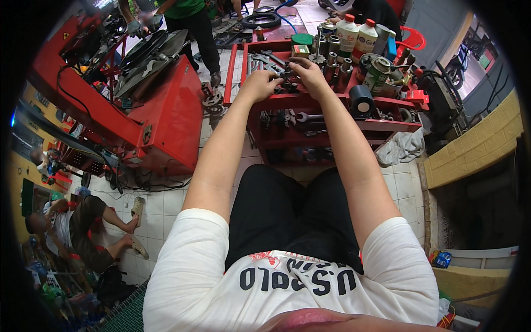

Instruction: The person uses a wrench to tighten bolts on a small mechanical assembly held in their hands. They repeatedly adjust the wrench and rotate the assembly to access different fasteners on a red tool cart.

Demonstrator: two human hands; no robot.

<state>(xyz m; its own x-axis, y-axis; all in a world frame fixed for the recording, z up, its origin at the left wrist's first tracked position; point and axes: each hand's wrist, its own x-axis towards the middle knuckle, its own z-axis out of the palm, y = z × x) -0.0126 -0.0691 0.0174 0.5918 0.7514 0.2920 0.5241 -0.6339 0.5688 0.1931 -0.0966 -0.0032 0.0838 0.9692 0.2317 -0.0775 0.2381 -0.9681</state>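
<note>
The red metal tool cart (354, 105) stands on the white tiled floor (166, 202) straight ahead of the seated person, and its top tray is crowded. Loose steel spanners and wrenches (264, 60) lie in the left half; a row of upright steel sockets (334, 62) fills the middle. At the back stand two white plastic bottles with red caps (357, 34), each with a pale label on its front, and beside them a small green-lidded tub (302, 40). A black cylindrical can (361, 99) sits at the cart's front right edge, near a green-labelled tin (379, 72). The lower shelf holds more spanners (307, 118).

Both hands are in the top tray, close together. The left hand (260, 84) is curled over small dark metal parts (285, 86), fingers bent down onto them. The right hand (307, 73) arches over the same cluster, fingertips pressing in. Whether either hand has actually closed round a piece, I cannot tell; the fingers hide it.

To the left is a big red tyre-changing machine (166, 110).
</note>
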